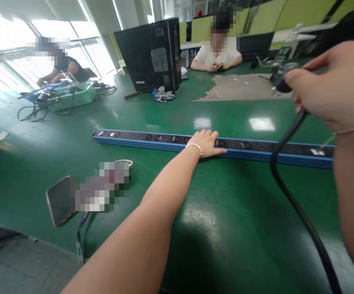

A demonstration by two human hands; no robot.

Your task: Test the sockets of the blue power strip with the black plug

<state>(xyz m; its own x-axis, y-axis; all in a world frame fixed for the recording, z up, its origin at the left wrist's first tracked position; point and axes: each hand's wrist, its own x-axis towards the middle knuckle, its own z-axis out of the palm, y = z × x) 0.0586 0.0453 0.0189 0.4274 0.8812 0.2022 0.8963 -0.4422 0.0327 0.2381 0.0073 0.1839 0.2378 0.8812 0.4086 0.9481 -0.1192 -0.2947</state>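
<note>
1. Upper left: a co-worker sits behind a green plastic basket with tangled cables.
2. Lower left: a smartphone lies on the green tabletop, beside a pixelated item that I cannot identify.
3. Across the middle of the frame: a blue-and-black rack power strip lies outlets up, its right end passing behind the right forearm. No outlet in sight has a plug in it; those under the left hand are hidden.
4. Upper middle: a black computer tower stands near crumpled work gloves.
5. Centre: the left hand rests palm down on the strip, fingers draped over it, thumb extended; it seems to be steadying it.
6. Upper right: the right hand pinches a black power plug, whose cable hangs toward the lower right. The strip is placed and the plug picked up; insertion appears not yet done.
</note>
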